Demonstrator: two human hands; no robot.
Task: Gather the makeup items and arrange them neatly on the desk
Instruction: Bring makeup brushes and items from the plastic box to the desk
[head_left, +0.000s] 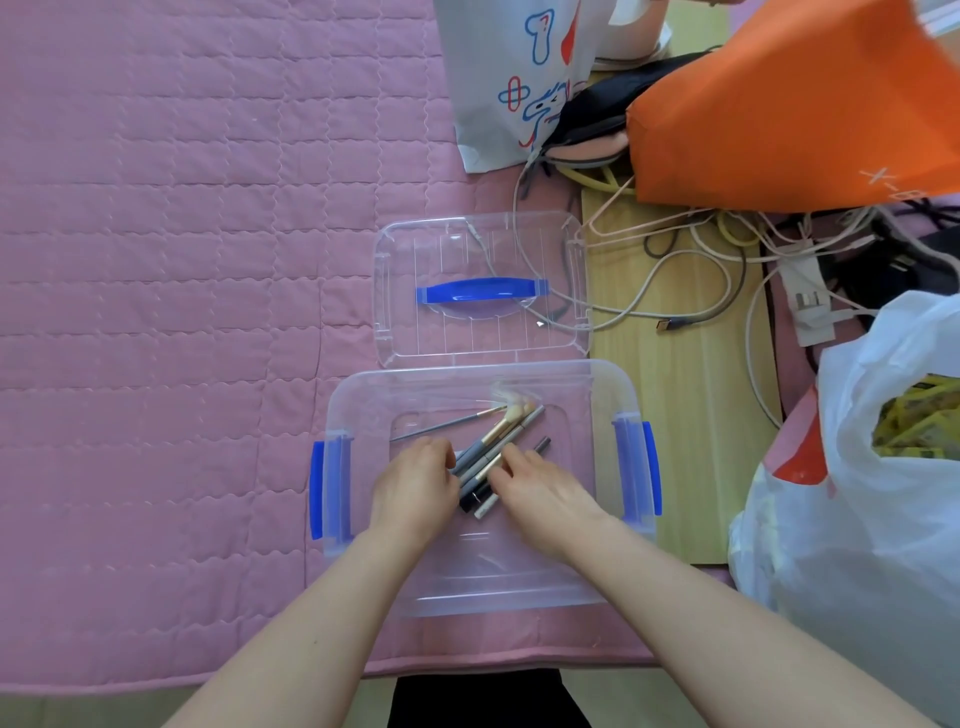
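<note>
Both hands were down inside the clear box (608, 395) on the pink quilt (182, 312). The left hand (413, 486) curled its fingers round the bundle of brushes and pencils (485, 462); the right hand (540, 491) pinched the same bundle from the other side.

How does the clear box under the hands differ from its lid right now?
The box is deep, carries blue side latches and holds the brushes and pencils; the lid is flat, with one blue handle on top. The box lies nearer the person, the lid beyond it. Both are clear plastic on the pink quilt.
</note>
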